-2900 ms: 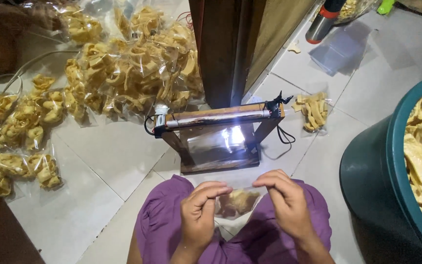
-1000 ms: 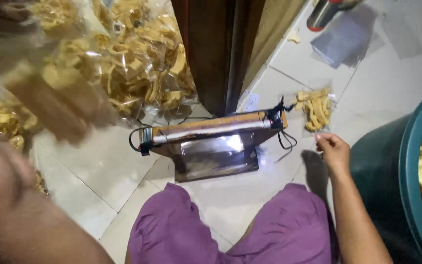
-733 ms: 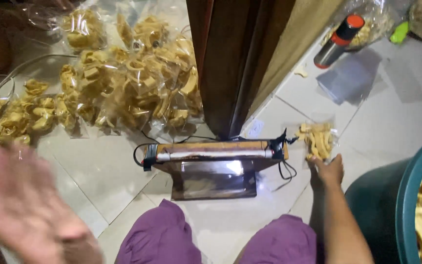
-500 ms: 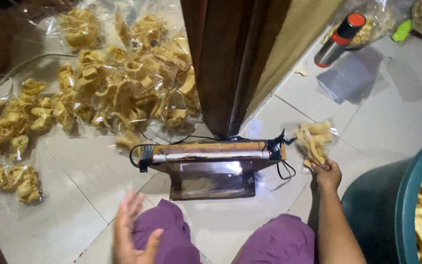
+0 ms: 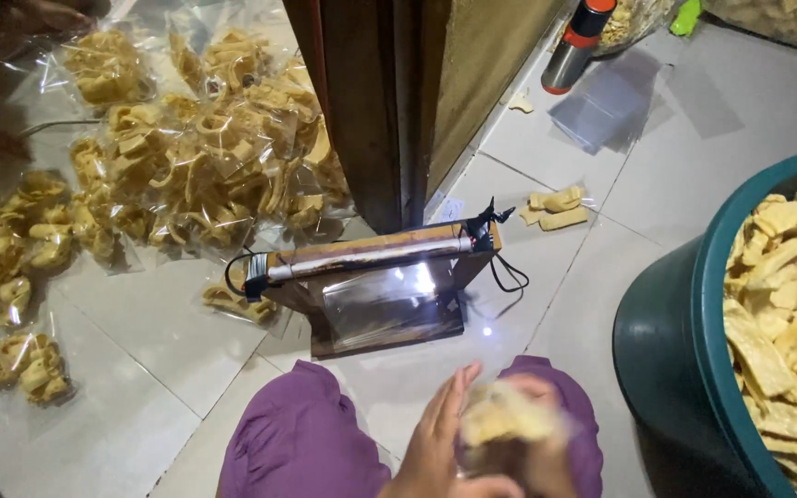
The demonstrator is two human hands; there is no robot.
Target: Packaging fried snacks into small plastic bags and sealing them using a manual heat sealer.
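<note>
Both hands are sitting at the bottom of the frame, around 6 o'clock, over the purple-clad knees (image 5: pixel 302 443). The left hand (image 5: pixel 437 441) is showing fingers held straight and close together, pressing against the left side of a small bag of pale yellow chips (image 5: pixel 506 417). The right hand (image 5: pixel 546 433) is coming in from the other side of the bag, but it's so blurry I honestly can't tell how its fingers are sitting, only that it's touching the bag. The bag itself is smeared by motion too, so no telling if it's open or closed.

Straight up from the hands, toward 12 o'clock, a wooden-framed heat sealer (image 5: pixel 371 286) is standing on the white tiled floor (image 5: pixel 140 369), with a shiny bar across the top and black wires hanging off its right end. Behind it a dark wooden door post (image 5: pixel 371 101) is rising out of view.

At 9 to 11 o'clock a big heap of filled clear chip bags (image 5: pixel 196 157) is lying spread over the floor. At 3 o'clock a green tub (image 5: pixel 671 323) is sitting full of loose chips (image 5: pixel 791 286). A few stray chip pieces (image 5: pixel 557 207) are lying at about 1 o'clock of the sealer, and farther up that way a metal flask with a red band (image 5: pixel 578 41) is standing beside a stack of empty clear bags (image 5: pixel 606 106).
</note>
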